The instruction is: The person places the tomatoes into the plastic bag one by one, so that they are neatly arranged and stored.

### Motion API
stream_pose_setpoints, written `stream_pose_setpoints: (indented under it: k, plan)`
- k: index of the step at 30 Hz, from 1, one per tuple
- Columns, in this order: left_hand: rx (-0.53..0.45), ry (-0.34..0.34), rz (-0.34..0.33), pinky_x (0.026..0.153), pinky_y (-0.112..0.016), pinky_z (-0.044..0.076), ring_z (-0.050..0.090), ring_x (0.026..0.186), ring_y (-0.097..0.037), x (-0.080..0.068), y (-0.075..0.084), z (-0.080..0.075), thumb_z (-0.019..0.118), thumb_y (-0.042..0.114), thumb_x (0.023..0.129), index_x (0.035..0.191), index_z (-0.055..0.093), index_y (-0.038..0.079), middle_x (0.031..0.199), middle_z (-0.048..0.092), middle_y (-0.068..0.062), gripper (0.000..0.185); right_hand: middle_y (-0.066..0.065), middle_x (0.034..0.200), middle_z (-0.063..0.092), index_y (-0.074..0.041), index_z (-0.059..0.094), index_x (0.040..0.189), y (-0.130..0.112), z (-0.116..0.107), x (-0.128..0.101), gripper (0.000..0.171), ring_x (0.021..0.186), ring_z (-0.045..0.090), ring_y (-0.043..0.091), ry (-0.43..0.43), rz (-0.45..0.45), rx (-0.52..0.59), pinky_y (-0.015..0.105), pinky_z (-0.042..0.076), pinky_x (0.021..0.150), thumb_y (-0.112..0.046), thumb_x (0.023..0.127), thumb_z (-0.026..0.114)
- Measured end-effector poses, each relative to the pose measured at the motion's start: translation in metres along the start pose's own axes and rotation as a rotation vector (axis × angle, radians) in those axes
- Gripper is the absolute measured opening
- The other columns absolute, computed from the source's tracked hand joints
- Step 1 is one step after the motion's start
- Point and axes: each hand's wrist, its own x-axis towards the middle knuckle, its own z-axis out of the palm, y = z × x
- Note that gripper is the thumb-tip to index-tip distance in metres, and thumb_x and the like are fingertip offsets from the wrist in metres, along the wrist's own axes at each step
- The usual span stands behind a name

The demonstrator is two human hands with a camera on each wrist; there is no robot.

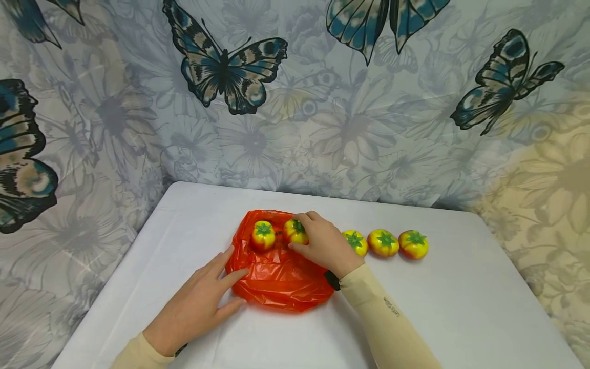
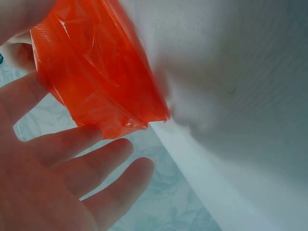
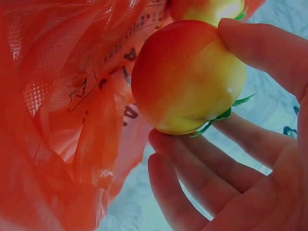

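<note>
An orange plastic bag (image 1: 276, 277) lies flat on the white table (image 1: 438, 307). On its far end rest two yellow-red toy tomatoes; the left tomato (image 1: 263, 235) lies free. My right hand (image 1: 318, 241) grips the right tomato (image 1: 295, 231) between thumb and fingers, and the right wrist view shows that tomato (image 3: 187, 77) held against the bag (image 3: 62, 120). My left hand (image 1: 203, 297) lies flat with straight fingers touching the bag's left edge; in the left wrist view its fingers (image 2: 96, 168) sit beside the bag (image 2: 96, 67).
Three more toy tomatoes stand in a row right of the bag: one (image 1: 355, 242) by my right wrist, a middle one (image 1: 383, 242) and the rightmost (image 1: 413, 244). A butterfly-print cloth (image 1: 295, 102) hangs behind and around the table.
</note>
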Motion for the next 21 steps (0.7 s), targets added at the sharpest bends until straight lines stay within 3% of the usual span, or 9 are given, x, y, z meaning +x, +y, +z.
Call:
stream_pose_setpoints:
  k: [21]
  plan:
    - [0.001, 0.014, 0.008, 0.114, -0.064, 0.052, 0.050, 0.152, -0.047, 0.000, -0.001, -0.001, 0.084, 0.051, 0.092, 0.145, 0.070, 0.025, 0.175, 0.037, -0.018, 0.061, 0.010, 0.138, 0.066, -0.013, 0.059, 0.152, -0.006, 0.010, 0.012, 0.069, 0.115, 0.070, 0.027, -0.028, 0.000, -0.004, 0.047, 0.062, 0.104, -0.041, 0.094, 0.085]
